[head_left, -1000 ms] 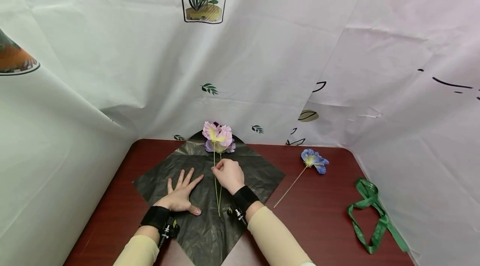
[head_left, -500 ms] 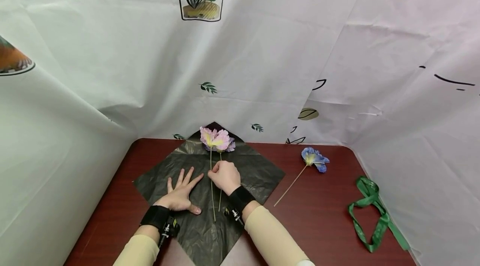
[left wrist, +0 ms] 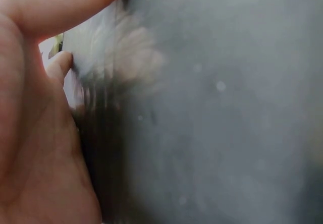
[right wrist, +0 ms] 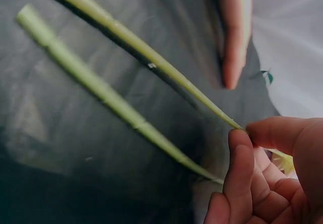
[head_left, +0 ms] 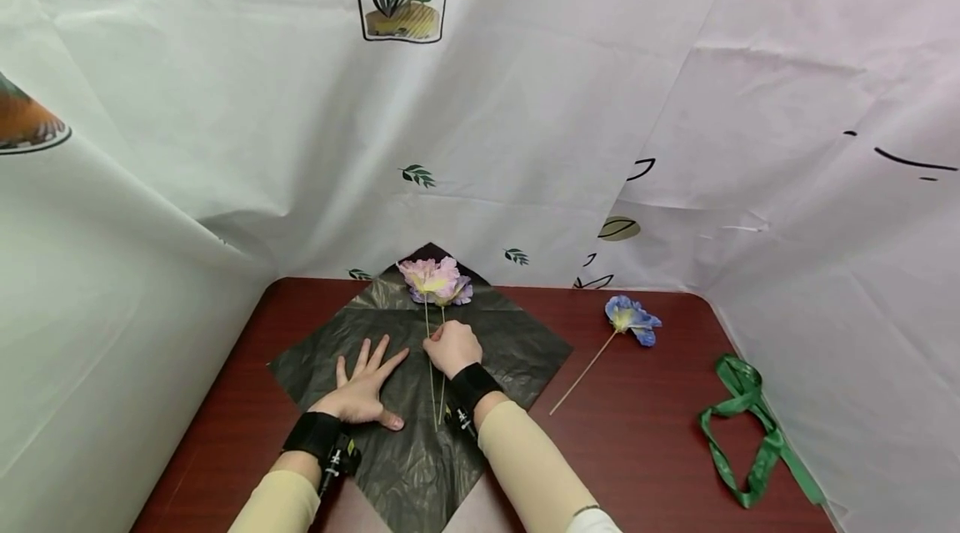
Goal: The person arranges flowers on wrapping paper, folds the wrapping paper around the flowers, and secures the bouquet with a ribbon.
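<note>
My left hand lies flat with fingers spread on a dark sheet of wrapping paper. In the left wrist view its palm and thumb are close over the blurred sheet. My right hand pinches the stem of a pink artificial flower between thumb and fingertip. Partly beneath that bloom is a purple flower, lying on the sheet near its far corner. Its thinner green stem runs beside the pinched one and passes behind my fingers in the right wrist view.
A blue flower with a long stem lies right of the sheet on the dark red table. Farther right is a looped green ribbon. White printed cloth hangs around the table's back and sides.
The pink flower has shifted slightly left and toward me, its stem swinging left and then partly back right with my right hand. My left hand has stayed in place.
</note>
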A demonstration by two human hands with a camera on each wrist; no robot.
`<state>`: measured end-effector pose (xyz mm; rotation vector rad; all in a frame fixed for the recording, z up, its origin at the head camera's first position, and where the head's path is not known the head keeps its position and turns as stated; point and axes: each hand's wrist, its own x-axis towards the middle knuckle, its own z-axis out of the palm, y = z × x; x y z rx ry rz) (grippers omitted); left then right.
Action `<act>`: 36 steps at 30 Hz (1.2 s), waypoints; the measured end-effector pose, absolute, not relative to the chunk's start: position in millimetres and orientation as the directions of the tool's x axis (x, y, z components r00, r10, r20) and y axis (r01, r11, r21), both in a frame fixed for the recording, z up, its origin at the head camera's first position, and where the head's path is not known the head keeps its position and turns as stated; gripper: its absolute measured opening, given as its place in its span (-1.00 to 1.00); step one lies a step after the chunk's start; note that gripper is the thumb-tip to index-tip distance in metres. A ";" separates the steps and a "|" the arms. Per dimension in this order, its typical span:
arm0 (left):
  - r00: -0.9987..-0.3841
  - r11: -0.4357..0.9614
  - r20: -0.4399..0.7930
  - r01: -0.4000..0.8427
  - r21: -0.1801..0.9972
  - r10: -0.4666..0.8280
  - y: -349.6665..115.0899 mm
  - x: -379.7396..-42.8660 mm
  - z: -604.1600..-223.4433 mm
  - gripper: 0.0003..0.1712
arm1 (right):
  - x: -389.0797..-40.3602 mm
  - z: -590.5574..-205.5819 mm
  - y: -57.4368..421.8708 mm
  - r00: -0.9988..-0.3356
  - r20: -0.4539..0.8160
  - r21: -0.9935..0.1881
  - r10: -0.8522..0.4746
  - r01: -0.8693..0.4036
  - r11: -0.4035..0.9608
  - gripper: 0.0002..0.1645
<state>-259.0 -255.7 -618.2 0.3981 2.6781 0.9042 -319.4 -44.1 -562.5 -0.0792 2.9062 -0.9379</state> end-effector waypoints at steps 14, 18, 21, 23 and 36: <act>-0.920 0.760 -0.162 0.184 0.624 0.356 -254.4 -259.3 -616.8 0.58 | -318.5 -576.3 -43.5 -0.999 -0.023 -0.550 -0.049 -0.028 0.835 -0.72; -0.921 0.762 -0.164 0.182 0.621 0.353 -255.0 -259.7 -618.7 0.58 | -317.4 -577.7 -44.7 -0.999 0.000 -0.548 -0.050 -0.042 0.835 -0.68; -0.921 0.768 -0.165 0.183 0.614 0.352 -255.7 -260.1 -620.4 0.58 | -316.2 -578.8 -45.7 -0.998 0.027 -0.547 -0.048 -0.055 0.835 -0.66; -0.922 0.772 -0.168 0.181 0.610 0.349 -256.3 -260.6 -621.6 0.58 | -315.3 -579.3 -46.1 -0.998 0.037 -0.540 -0.051 -0.063 0.839 -0.65; -0.921 0.766 -0.157 0.192 0.613 0.356 -259.5 -260.6 -623.3 0.58 | -308.5 -573.8 -40.0 -0.999 -0.034 -0.578 -0.041 -0.013 0.816 -0.33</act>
